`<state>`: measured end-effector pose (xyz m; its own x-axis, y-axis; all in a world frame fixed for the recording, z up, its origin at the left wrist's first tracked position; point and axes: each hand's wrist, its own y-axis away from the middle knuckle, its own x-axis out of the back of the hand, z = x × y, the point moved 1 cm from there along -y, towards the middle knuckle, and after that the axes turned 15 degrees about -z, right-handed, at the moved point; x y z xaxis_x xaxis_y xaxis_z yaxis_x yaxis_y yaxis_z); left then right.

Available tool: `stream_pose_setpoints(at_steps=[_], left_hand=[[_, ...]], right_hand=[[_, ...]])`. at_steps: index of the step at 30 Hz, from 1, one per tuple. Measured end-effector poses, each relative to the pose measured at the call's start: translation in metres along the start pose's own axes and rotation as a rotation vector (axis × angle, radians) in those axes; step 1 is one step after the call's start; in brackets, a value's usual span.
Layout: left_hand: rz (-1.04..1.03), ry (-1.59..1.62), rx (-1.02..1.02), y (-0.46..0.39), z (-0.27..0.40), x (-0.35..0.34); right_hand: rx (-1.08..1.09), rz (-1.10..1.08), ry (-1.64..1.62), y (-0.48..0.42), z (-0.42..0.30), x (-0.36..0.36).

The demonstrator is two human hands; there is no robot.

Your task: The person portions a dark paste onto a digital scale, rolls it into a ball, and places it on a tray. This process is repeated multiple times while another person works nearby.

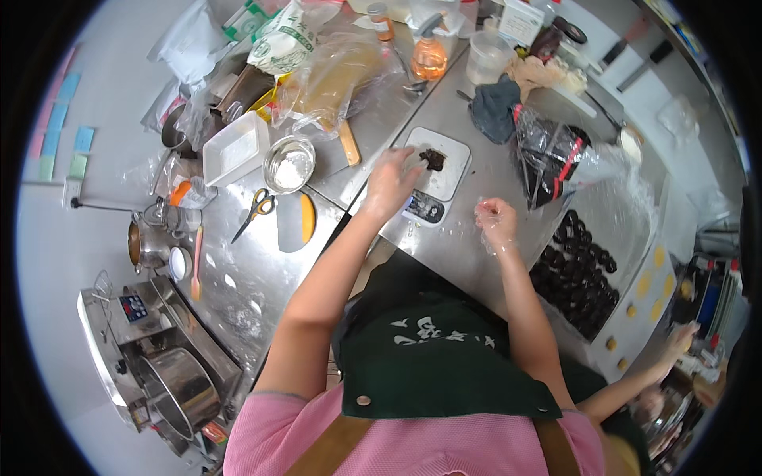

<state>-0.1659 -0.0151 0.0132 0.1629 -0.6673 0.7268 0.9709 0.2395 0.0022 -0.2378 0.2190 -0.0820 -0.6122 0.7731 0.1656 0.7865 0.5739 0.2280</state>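
Note:
A dark, sticky lump (433, 159) rests on the white platform of a digital kitchen scale (453, 172). At the scale's left edge is my left hand (390, 181), its fingers spread beside the lump with a small gap between them. My right hand (497, 221) hovers over the steel table right of the scale, in a thin clear plastic glove. Its fingers are curled inward, and whether something is inside them is hidden. Further right, many dark glossy balls (574, 273) lie on a tray, next to a black plastic bag (545, 157) with red strips.
Left of me are scissors (257, 208), a dough scraper (296, 223), a steel bowl (289, 165) and a white plastic tub (236, 149). An orange spray bottle (429, 59) and a grey cloth (494, 110) stand behind the scale. At right a co-worker's hand (678, 345) reaches near yellow rounds.

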Motion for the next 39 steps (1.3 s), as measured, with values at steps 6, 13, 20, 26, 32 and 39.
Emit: stream_pose_setpoints(at_steps=[6,13,20,26,32,39], left_hand=[[-0.318,-0.350,0.099,-0.051,0.011,-0.025],[-0.220,-0.439,-0.121,-0.049,0.006,-0.050],[-0.244,-0.052,-0.483,-0.052,0.026,-0.042],[-0.735,0.548,-0.454,-0.011,0.135,-0.011],[-0.357,0.248,-0.681,0.003,0.151,-0.015],[-0.017,-0.034,-1.075,0.017,0.164,-0.033]], right_hand=[[-0.048,0.184,-0.022,0.050,-0.001,0.006],[0.014,0.396,0.005,0.078,-0.014,-0.002],[0.039,0.372,-0.029,0.080,-0.041,-0.024],[0.210,0.427,-1.180,0.057,-0.085,-0.012],[0.411,0.245,-1.326,0.055,-0.132,-0.014],[0.351,0.430,-1.226,0.066,-0.146,-0.004]])
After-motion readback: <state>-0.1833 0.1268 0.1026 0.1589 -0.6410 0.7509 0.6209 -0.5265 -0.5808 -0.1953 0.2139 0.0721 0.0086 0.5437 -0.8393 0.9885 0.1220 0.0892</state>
